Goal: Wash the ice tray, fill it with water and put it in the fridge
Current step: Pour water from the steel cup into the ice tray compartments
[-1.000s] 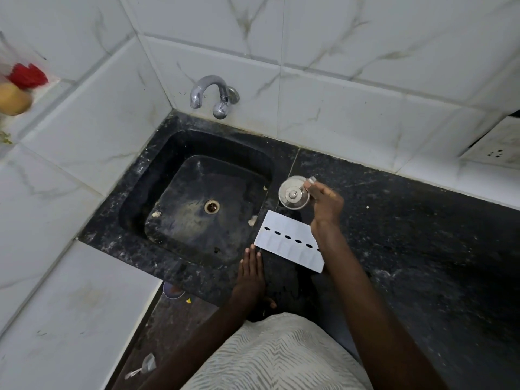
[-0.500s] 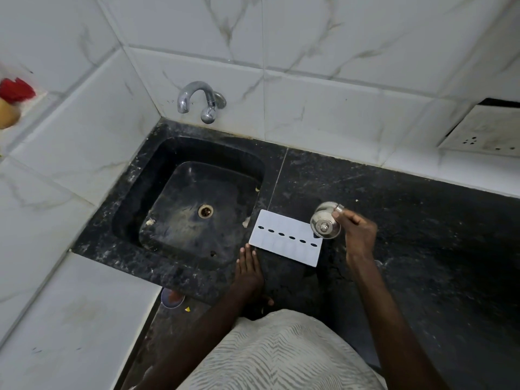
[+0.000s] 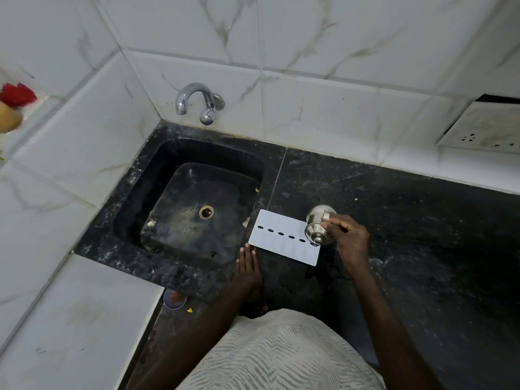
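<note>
The white ice tray (image 3: 284, 237) lies flat on the black stone counter (image 3: 408, 235), just right of the sink (image 3: 194, 204). A row of dark holes runs along its middle. My right hand (image 3: 350, 237) grips a small steel vessel (image 3: 319, 225) tilted over the tray's right end. My left hand (image 3: 247, 267) rests flat on the counter at the tray's near left corner, fingers straight. The chrome tap (image 3: 197, 101) sticks out of the wall above the sink; no water runs from it.
White marble tiles cover the back and left walls. A switch plate (image 3: 484, 128) sits on the wall at the right. Red and yellow items (image 3: 12, 105) sit on a ledge at the far left. Floor shows below the counter's front edge.
My right hand has carried the steel vessel from the tray's far left side to its right end. The left hand has stayed at the tray's near corner.
</note>
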Action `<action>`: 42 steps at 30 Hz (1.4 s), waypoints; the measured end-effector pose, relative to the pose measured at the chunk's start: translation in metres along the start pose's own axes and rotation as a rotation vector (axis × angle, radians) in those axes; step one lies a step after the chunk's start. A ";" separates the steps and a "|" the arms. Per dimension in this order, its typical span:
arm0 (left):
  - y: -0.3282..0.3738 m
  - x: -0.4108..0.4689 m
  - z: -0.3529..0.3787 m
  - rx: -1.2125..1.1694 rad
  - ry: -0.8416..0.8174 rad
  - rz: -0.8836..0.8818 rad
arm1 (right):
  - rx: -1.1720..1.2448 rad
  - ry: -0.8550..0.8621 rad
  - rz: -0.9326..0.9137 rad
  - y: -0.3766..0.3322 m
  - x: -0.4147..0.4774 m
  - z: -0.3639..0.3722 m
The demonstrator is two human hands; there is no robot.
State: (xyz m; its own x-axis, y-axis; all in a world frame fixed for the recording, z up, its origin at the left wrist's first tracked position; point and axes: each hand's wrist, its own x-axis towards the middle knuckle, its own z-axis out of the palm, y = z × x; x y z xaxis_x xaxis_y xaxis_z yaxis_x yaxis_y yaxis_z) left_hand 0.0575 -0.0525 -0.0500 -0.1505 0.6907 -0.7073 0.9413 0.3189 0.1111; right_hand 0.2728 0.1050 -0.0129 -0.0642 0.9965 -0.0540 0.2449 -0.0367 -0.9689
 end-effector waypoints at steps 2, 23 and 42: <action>0.000 -0.001 0.001 0.006 0.027 -0.009 | -0.012 -0.009 -0.006 0.001 -0.001 0.000; -0.001 0.001 0.000 -0.007 -0.035 0.016 | 0.063 0.005 0.008 0.002 -0.008 -0.003; 0.003 -0.003 -0.002 0.024 0.010 -0.021 | 0.216 0.123 0.109 0.004 -0.003 0.000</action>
State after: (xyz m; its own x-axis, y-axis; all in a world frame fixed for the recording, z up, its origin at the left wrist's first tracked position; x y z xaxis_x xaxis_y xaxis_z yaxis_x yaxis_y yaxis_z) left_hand 0.0603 -0.0520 -0.0459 -0.1731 0.6909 -0.7020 0.9449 0.3176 0.0796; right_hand 0.2739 0.1020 -0.0165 0.0722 0.9869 -0.1441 0.0310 -0.1467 -0.9887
